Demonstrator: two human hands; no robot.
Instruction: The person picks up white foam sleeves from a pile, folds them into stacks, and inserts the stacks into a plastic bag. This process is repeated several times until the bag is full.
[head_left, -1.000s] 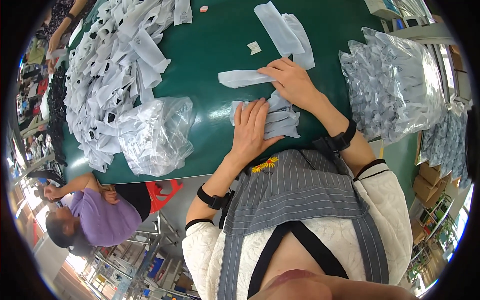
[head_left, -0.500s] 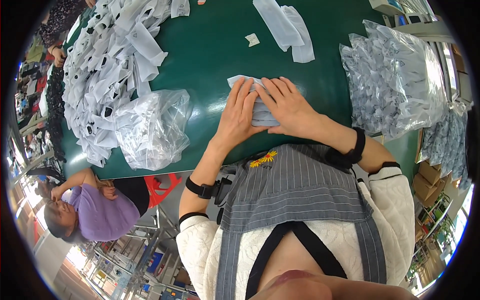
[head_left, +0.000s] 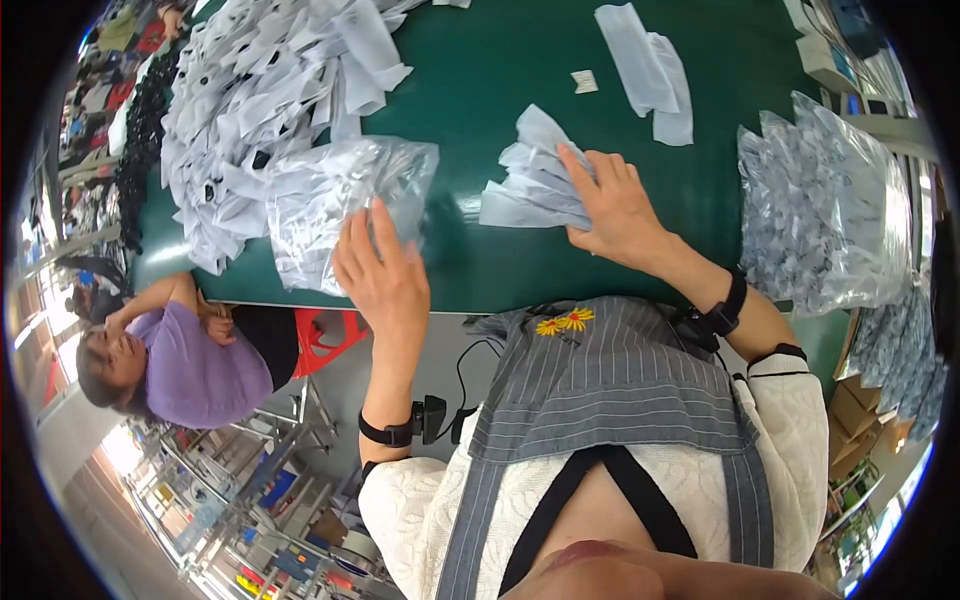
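My left hand (head_left: 383, 272) is over the near edge of a clear plastic bag (head_left: 310, 215), its fingers stretched out against the film. Whitish pieces show through the bag. My right hand (head_left: 622, 212) grips the right end of a fanned stack of whitish translucent packets (head_left: 535, 185), with fingers on top and the thumb at the near side. The stack's left ends spread apart on the green table (head_left: 470, 90). Whether my left fingertips pinch the bag's film is hard to make out.
A big heap of whitish packets with dark bits (head_left: 260, 90) covers the far left. Two loose packets (head_left: 650, 80) and a small paper slip (head_left: 584, 82) lie beyond my right hand. A filled clear bag (head_left: 825, 215) stands at right. A person in purple (head_left: 210, 365) sits at left.
My left hand has left the stack and moved left to the plastic bag. The stack has fanned out under my right hand. The whole view has shifted somewhat.
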